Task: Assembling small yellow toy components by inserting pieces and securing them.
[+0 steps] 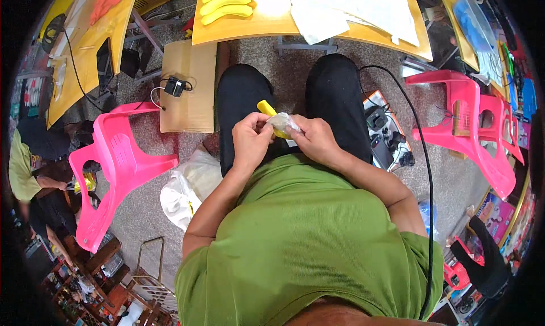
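Speckled floor [448, 178], wood-tone bench [272, 26] ahead; yellow piece [265, 107] held above the lap in clear film [282, 122].
Piece judged light, probably slightly soft, film slippery; best gripped mid-length. Long axis slanted, bare end pointed forward-left, other end back-right, partly covered. Both hands closed thumb to fingers: piece apparently pinched by the left hand [252, 139], film by the right hand [315, 137]; exact contact partly hidden.

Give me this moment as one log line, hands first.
left hand: pinching at plastic bag | right hand: holding plastic bag | yellow item: partly covered by bag | table: banana shapes, white sheet
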Motion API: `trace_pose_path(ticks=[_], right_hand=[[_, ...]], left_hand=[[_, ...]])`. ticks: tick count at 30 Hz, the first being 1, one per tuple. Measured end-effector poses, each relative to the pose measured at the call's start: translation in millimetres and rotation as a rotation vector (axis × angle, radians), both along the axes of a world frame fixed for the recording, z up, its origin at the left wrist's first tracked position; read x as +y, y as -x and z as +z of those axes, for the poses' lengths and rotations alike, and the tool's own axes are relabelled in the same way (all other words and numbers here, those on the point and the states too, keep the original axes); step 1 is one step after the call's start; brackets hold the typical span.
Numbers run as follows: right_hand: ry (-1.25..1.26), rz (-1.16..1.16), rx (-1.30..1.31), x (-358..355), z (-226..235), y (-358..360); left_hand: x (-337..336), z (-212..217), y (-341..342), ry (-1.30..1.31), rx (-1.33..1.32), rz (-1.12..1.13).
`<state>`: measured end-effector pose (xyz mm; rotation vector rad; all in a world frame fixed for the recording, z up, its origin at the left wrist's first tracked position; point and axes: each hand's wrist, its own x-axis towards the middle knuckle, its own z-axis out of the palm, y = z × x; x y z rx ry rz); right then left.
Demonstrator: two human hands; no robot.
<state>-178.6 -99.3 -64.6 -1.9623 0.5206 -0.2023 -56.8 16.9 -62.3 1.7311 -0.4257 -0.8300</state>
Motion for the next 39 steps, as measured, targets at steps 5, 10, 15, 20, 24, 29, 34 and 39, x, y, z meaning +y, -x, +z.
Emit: trace_pose_path(ticks=[5, 10, 15, 20, 24, 29, 34, 39], right_hand=[[0.235, 0.048, 0.146, 2.8, 16.1, -4.0], [0.336, 0.092, 0.036, 5.3, 12.1, -4.4], [0.320, 0.138, 0.017, 3.2, 17.1, -8.2], [-0.132, 0.030, -0.001, -1.2, 0.7, -12.4], [-0.156, -0.075, 0.024, 6.3, -2.0, -17.4], [-0.115, -0.112, -0.079, 11.5, -4.7, -20.8], [-0.091, 0.038, -0.127, 8.8, 3.0, -19.2], [-0.016, -0.001, 0.011, 8.6, -2.5, -17.6]], left_hand=[[4.6, 0.8, 2.6, 0.036, 0.100, 0.108], [11.5, -0.3, 4.7, 0.131, 0.198, 0.196], [14.8, -3.3, 2.1, 0.191, 0.275, 0.213], [15.2, -5.9, 2.2, 0.125, 0.192, 0.133], [16.6, -7.2, 3.4, 0.101, 0.196, 0.134], [17.1, -10.1, 3.0, 0.082, 0.206, 0.124], [18.8, -16.1, 1.0, 0.089, 0.244, 0.166], [17.8, -13.5, 2.6, 0.049, 0.206, 0.151]])
